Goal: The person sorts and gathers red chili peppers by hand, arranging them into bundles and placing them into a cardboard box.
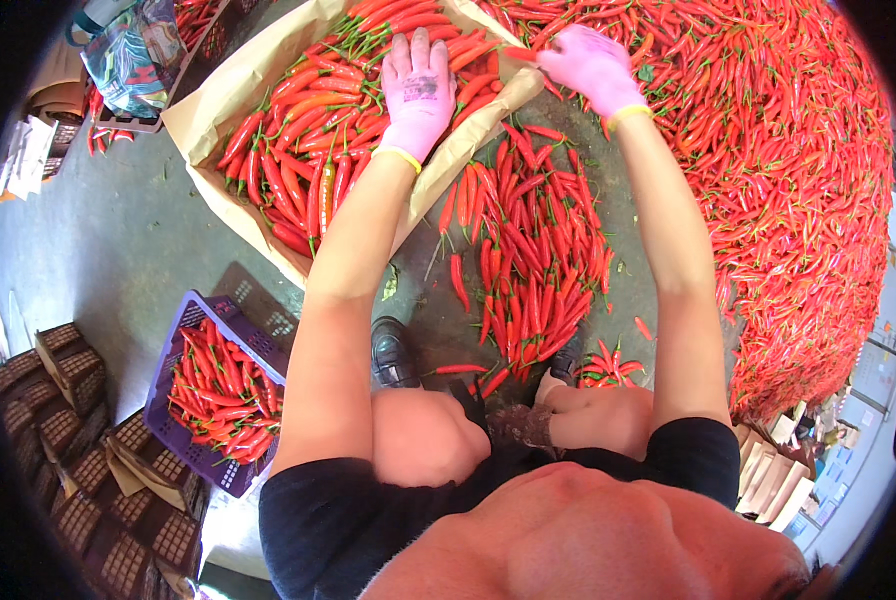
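My left hand (418,94), in a pink knit glove with a yellow cuff, lies palm down with its fingers a little apart on red chili peppers (298,161). These fill a crate or box lined with brown kraft paper (226,217). In a matching glove, my right hand (589,67) is at the right edge of the paper, its fingers closed on a red chili pepper (520,54) that points toward the lined box. Below it on the floor lies a smaller heap of red chilies (534,247), between the box and my feet.
A huge pile of red chilies (778,165) covers the right side. To my left stands a purple plastic crate (215,311) holding chilies. Stacked dark crates (95,450) fill the lower left. A patterned bag (132,64) sits at the upper left. Loose chilies (609,365) lie near my shoe.
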### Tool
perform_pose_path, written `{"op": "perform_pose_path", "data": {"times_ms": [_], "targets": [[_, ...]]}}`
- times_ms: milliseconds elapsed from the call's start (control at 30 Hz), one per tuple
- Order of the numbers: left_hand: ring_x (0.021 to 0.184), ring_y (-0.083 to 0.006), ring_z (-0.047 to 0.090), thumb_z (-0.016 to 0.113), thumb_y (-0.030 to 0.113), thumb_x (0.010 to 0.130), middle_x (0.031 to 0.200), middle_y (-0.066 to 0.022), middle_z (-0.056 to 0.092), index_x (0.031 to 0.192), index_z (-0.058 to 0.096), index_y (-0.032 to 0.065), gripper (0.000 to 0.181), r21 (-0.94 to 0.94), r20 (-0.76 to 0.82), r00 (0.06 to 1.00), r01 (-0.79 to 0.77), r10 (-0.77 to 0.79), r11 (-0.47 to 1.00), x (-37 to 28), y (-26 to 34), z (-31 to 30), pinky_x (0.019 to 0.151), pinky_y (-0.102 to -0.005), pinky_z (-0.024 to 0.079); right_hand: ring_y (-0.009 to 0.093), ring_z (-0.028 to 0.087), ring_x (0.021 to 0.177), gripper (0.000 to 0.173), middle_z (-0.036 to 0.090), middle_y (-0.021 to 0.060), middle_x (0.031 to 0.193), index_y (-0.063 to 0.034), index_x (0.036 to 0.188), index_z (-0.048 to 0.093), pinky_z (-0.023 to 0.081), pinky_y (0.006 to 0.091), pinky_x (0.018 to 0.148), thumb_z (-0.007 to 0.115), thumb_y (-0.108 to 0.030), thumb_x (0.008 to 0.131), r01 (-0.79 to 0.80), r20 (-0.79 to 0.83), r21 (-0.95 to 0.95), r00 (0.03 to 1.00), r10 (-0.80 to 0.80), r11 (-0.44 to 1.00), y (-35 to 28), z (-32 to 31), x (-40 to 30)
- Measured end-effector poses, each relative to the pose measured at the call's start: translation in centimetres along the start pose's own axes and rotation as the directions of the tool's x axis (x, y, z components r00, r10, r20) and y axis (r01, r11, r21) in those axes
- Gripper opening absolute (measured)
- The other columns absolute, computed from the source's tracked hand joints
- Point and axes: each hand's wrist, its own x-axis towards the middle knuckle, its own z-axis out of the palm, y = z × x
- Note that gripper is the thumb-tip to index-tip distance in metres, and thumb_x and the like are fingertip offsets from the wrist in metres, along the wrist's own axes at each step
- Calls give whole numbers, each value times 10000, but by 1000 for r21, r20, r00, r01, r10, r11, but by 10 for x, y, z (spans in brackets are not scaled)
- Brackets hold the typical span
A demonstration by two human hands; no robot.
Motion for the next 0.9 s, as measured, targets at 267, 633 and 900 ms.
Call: {"op": "perform_pose_path", "data": {"times_ms": [267, 633, 900], "targets": [[1253, -348, 462, 635, 255, 795, 1331, -161, 517, 1246, 566, 80, 488, -99, -28, 966, -258, 257, 961, 22, 10, -36, 1049, -514, 342, 182, 519, 626, 207, 520, 93, 658, 9, 707, 551, 394, 337, 565, 607, -165, 804, -67, -26, 438, 996, 87, 897, 136, 18, -196], [1274, -428, 441, 606, 508, 840, 1343, -233, 510, 1325, 508, -28, 729, 78, 37, 997, -76, 73, 994, 16, -39, 26, 1061, -557, 327, 299, 674, 792, 211, 694, 143, 791, -54, 842, 710, 517, 377, 737, 617, -241, 814, -492, 915, -25, 339, 218, 870, 216, 227, -604], [1144, -333, 583, 630, 459, 831, 1253, -146, 619, 1223, 634, 84, 542, 24, -88, 996, -8, 10, 1000, 61, -56, -18, 970, -486, 426, 310, 667, 914, 272, 693, 169, 909, -52, 922, 703, 508, 365, 805, 619, -291, 823, -769, 820, -156, 249, 515, 620, 158, 208, -627]]}}
